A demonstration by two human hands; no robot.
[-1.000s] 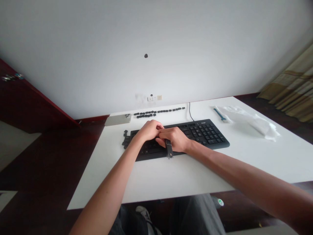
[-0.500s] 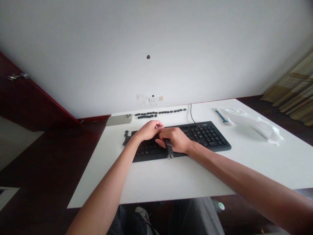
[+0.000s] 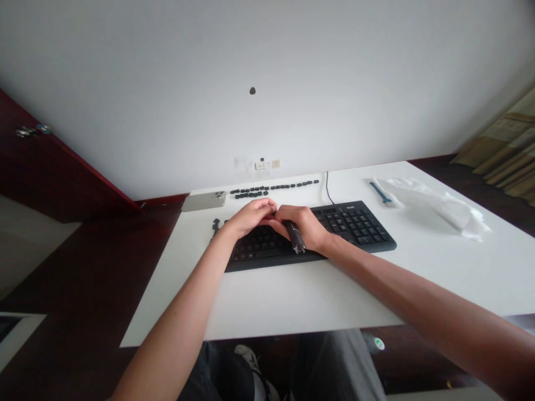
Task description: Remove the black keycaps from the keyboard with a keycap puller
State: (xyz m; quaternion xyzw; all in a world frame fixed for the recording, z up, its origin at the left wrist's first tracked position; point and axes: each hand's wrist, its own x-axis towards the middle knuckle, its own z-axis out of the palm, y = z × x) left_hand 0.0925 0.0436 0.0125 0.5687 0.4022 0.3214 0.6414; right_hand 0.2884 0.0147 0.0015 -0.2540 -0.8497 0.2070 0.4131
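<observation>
Right now, the person's right hand (image 3: 301,225) is gripping a keycap puller (image 3: 296,236), its fingers closed around the dark handle. The puller's metal tip is pointing toward the person and hanging over the front part of the keyboard (image 3: 350,227). Whether that tip is touching a key, I cannot tell. The left hand (image 3: 249,218) is hovering low over the left half of the keyboard, its fingers curled closed and reaching across to meet the right hand's fingers near the top of the puller. Whether they are pinching anything is hidden from this view.

The keyboard is lying on a white desk (image 3: 292,295), with both forearms stretching in over the desk's near edge. Loose keycaps (image 3: 271,187) are lying in a long, thin row near the desk's far edge, and a small heap of keycaps (image 3: 215,224) is sitting just beside the keyboard's left end. A phone (image 3: 204,201) is lying face down near the far left corner, just beside the row. A black cable (image 3: 328,186) is running from the keyboard toward the far edge. Farther right, a teal tool (image 3: 381,192) is lying at the end of a crumpled white plastic sheet (image 3: 438,209). Behind the desk, a wall socket (image 3: 267,164) is showing on the white wall.
</observation>
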